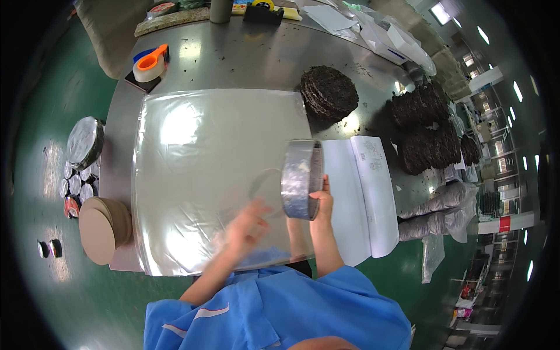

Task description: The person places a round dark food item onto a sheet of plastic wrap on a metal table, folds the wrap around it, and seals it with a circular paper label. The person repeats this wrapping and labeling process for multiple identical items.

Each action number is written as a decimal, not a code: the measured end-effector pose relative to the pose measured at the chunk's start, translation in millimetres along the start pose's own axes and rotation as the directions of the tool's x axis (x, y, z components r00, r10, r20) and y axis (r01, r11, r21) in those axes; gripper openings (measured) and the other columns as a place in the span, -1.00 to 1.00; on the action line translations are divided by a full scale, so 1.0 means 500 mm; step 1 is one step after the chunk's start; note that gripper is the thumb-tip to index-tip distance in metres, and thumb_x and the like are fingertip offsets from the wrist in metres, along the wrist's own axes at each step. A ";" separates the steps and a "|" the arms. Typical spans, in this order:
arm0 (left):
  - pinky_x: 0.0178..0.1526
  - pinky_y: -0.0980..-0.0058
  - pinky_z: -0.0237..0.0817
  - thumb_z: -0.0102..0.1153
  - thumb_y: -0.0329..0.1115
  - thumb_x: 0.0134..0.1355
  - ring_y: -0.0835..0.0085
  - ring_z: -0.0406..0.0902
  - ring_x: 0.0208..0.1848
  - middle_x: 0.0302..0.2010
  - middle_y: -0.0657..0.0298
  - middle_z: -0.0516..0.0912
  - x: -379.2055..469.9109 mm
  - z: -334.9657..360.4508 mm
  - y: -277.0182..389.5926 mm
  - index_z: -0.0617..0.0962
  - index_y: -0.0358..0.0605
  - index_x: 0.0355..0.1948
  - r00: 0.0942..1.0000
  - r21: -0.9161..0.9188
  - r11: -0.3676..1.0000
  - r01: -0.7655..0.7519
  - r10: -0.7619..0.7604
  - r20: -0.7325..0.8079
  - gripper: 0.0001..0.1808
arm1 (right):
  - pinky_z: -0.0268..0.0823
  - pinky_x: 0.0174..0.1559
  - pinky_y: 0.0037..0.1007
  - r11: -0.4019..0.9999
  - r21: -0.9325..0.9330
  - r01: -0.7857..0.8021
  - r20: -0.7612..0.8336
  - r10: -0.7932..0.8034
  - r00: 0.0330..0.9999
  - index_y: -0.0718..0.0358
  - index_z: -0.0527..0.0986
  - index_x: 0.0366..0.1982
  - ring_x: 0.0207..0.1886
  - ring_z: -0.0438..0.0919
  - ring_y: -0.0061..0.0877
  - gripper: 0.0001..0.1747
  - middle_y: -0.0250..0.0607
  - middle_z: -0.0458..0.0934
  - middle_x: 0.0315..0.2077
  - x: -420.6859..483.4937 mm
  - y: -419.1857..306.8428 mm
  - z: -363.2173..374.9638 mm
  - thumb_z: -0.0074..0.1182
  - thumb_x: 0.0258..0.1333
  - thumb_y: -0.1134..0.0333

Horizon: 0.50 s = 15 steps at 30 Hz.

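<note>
My right hand [323, 199] grips the lower rim of a round, shallow metal mould or ring [299, 179], which is tilted up on its edge. My left hand [248, 225], somewhat blurred, is to its left over a stack of clear plastic film sheets [210, 144], with its fingers apart and nothing seen in them. Right of the film lie white printed paper sheets [375, 197], partly rolled or folded. Beyond the mould stands a stack of dark, rough round cakes [329, 94], perhaps pressed plant matter.
Round cardboard discs [97, 229] are stacked at the table's left edge. A tape dispenser [149, 65] sits at the back left, a black one [263, 14] at the far edge. More dark cakes [426, 144] and wrapped rolls [437, 214] lie to the right. Foil-wrapped round items [85, 142] are at the far left.
</note>
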<state>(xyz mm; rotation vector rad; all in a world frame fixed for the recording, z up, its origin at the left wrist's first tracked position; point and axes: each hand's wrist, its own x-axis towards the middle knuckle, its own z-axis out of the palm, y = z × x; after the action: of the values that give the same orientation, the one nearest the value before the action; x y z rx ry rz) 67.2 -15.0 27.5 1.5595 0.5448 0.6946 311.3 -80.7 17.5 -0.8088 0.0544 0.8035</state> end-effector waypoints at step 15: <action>0.48 0.21 -0.16 0.04 -0.17 0.38 0.13 0.23 0.39 0.28 0.00 0.41 0.075 -0.030 -0.023 0.54 -0.01 -0.25 0.994 -0.940 0.339 0.049 -0.107 0.013 -0.82 | 0.50 -0.03 0.07 0.883 -0.466 0.059 0.418 0.160 0.894 0.24 0.43 -0.16 0.01 0.55 0.03 -0.41 0.20 0.51 0.00 0.059 -0.153 -0.132 -0.15 -0.45 0.68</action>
<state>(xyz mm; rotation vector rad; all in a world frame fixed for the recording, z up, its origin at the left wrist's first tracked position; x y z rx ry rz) 83.8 23.2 21.0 0.3685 0.1423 0.7655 399.2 -137.9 8.8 -1.0614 -0.5556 1.0587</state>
